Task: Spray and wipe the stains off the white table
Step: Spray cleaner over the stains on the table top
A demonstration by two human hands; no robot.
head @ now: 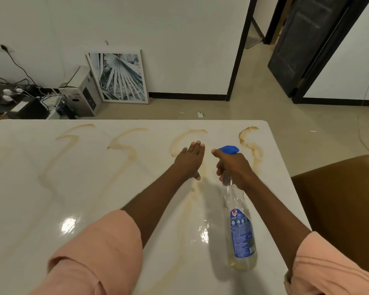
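Note:
Several brown wavy stains run across the white table (30, 209); the far-right stain (252, 145) is the darkest, and the far-left stain (68, 139) is paler. My right hand (234, 167) grips the neck of a clear spray bottle (240, 231) with a blue nozzle (229, 149) and blue label, held above the table with the nozzle pointing away from me. My left hand (190, 159) is stretched out flat with straight fingers over the third stain (179, 143), holding nothing. No cloth is in view.
A brown chair (339, 209) stands at the table's right side. Beyond the far edge, on the floor, lean a framed palm picture (119, 77), a white box (83, 96) and tangled cables (19, 92). A dark door (307, 45) is at the back right.

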